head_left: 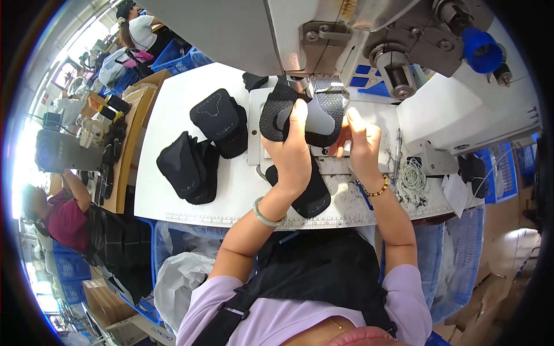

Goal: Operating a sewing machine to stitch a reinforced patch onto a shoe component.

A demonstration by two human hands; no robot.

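My left hand [290,157] grips a black mesh shoe upper piece [321,120] with a grey panel, its thumb lying on top of the piece. It is held up just in front of the sewing machine's needle area [300,84]. Beside the piece's right edge, my right hand [363,144] has its fingers curled in; whatever they hold is too small to make out. Beneath my left wrist lies another black piece [311,199] on the white table. Two stacks of black shoe pieces, a nearer one [186,167] and a farther one [218,118], lie to the left.
The sewing machine's body [231,29] hangs over the table's far side. Right of my hands are a coil of pale cord [412,176], a metal tweezer-like tool [398,151] and thread scraps. Blue crates [464,259] stand below the table. Co-workers sit at the left.
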